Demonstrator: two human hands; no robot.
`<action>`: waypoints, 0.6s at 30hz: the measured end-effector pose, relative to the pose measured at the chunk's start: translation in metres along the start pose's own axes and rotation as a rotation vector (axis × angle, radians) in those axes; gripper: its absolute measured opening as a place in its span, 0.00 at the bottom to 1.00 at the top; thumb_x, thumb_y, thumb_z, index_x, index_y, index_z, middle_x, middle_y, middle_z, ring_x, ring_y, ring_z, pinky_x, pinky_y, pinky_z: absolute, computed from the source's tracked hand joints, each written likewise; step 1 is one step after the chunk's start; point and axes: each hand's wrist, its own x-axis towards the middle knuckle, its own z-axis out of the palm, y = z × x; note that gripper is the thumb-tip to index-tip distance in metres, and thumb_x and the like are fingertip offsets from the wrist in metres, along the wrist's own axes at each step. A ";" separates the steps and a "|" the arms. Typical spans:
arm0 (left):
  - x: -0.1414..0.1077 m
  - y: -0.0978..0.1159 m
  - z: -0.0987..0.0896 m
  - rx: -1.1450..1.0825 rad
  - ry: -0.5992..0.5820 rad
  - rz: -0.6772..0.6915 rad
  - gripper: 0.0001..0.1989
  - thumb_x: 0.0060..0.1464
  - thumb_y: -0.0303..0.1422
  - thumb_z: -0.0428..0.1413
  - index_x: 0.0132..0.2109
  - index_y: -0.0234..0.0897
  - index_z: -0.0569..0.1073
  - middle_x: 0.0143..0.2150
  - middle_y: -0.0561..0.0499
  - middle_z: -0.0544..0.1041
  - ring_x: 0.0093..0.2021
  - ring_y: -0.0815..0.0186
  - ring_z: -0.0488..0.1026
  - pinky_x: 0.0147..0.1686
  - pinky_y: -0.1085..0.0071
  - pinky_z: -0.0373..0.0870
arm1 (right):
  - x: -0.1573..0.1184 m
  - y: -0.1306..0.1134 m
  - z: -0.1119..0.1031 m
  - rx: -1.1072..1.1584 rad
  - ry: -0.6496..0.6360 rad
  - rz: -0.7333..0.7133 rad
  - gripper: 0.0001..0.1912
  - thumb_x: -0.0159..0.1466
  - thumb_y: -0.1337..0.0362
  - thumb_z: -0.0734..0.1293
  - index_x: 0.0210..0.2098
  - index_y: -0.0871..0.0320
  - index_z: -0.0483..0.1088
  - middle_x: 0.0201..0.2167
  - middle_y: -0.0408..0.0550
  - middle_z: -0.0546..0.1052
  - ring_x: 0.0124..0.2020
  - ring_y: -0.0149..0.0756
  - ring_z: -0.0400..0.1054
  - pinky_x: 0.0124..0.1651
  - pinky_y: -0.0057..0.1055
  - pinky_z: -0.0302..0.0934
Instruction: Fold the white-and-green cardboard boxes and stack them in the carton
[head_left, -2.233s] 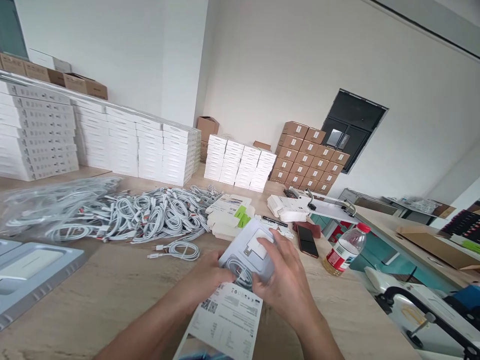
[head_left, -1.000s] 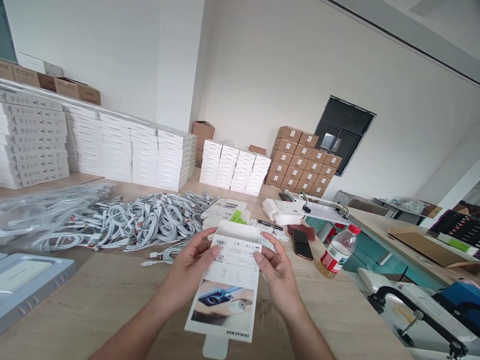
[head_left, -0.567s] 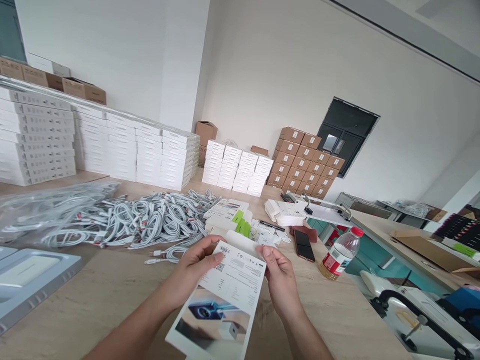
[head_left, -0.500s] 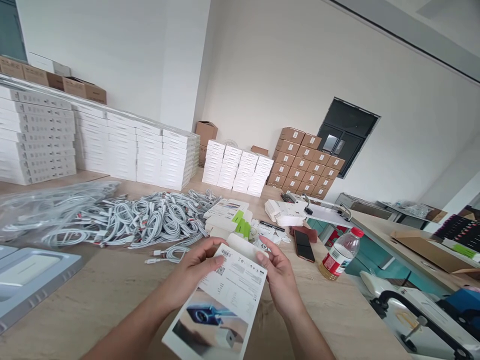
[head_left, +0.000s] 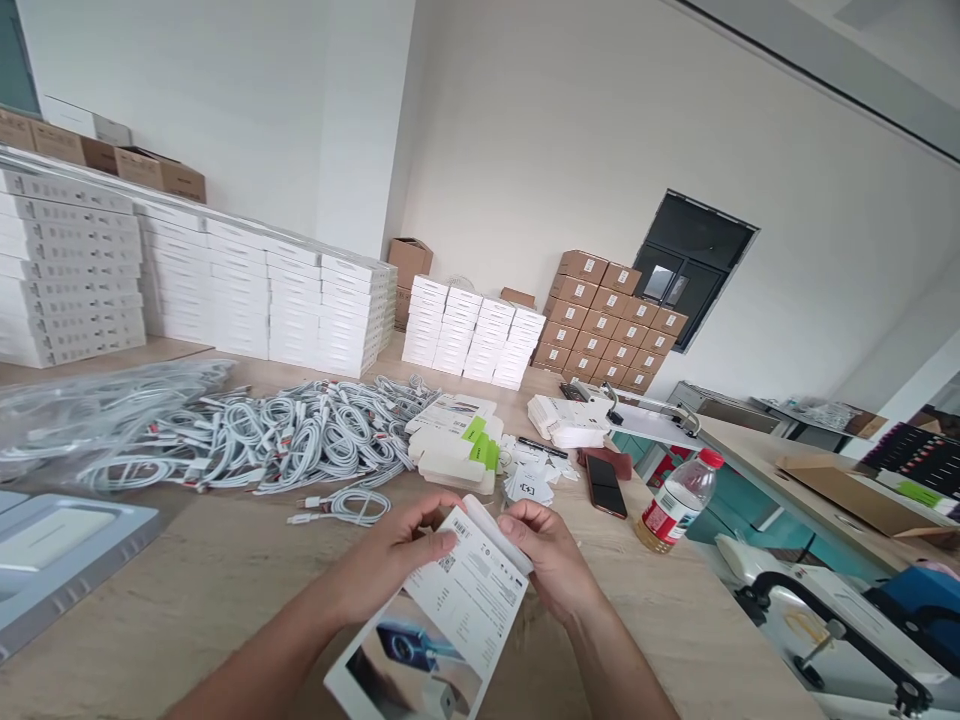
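Observation:
A white printed cardboard box (head_left: 472, 600) with a phone picture on its face is held tilted over the wooden table, its flap end away from me. My left hand (head_left: 409, 550) grips the box's upper left edge, thumb on the face near the barcode. With thumb and fingers, my right hand (head_left: 544, 555) pinches the end flap (head_left: 495, 530), which is bent up at the far end. Just beyond the hands lie flattened boxes (head_left: 450, 440) with green panels, small white cards (head_left: 529, 485) and a coiled white cable (head_left: 349, 507).
A heap of white cables (head_left: 322, 430) and a clear plastic bag (head_left: 112, 410) cover the left side. A grey tray (head_left: 135, 540) sits at far left. To the right are a phone (head_left: 606, 485) and a drink bottle (head_left: 679, 500). Stacked white boxes (head_left: 240, 300) line the back.
My right hand has moved slightly left and inward on the flap, which now folds over toward the box. The small white cards beyond show more fully.

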 end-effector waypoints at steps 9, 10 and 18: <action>-0.005 0.002 0.001 0.063 -0.054 -0.060 0.23 0.59 0.46 0.54 0.58 0.47 0.63 0.46 0.49 0.75 0.36 0.61 0.73 0.33 0.70 0.66 | 0.001 0.001 0.001 0.020 -0.036 0.122 0.19 0.44 0.55 0.81 0.28 0.59 0.76 0.24 0.42 0.78 0.25 0.30 0.67 0.29 0.27 0.57; -0.006 0.001 0.001 0.071 -0.036 -0.061 0.24 0.59 0.46 0.55 0.59 0.48 0.63 0.46 0.48 0.75 0.37 0.60 0.74 0.33 0.69 0.67 | 0.001 0.002 0.001 0.020 -0.025 0.104 0.18 0.43 0.55 0.81 0.27 0.59 0.76 0.24 0.42 0.79 0.25 0.30 0.67 0.30 0.27 0.57; -0.002 -0.006 0.002 0.106 0.044 -0.011 0.25 0.56 0.43 0.59 0.60 0.48 0.70 0.49 0.48 0.77 0.47 0.55 0.73 0.43 0.67 0.68 | 0.001 0.002 0.001 -0.090 -0.041 -0.004 0.14 0.46 0.55 0.80 0.26 0.57 0.78 0.26 0.43 0.81 0.25 0.30 0.69 0.32 0.28 0.60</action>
